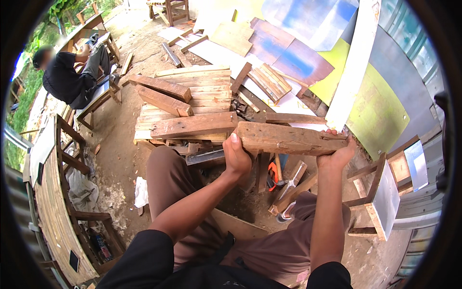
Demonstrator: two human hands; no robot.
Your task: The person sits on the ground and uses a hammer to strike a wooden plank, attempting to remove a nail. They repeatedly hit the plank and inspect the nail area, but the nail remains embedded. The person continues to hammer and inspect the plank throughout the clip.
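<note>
A thick, weathered block of wood (288,138) is held up level in front of me, above my knees. My left hand (237,156) is wrapped round its left end, with the thumb up along the near side. Its right end, where a groove or split shows, rests in the closed fingers of my right hand (340,148). Just beyond my left hand, a similar timber (192,125) lies on a low slatted wooden table (209,79). Two more timber pieces (163,100) lie crosswise farther back on it. Below the block is an orange-and-black tool (273,176), partly hidden.
Another person (67,72) sits on a low bench at the far left. A long wooden bench (53,207) with a phone (74,261) runs along my left. Painted boards (298,58) lean and lie at the back right. A small wooden stool (380,202) stands at right.
</note>
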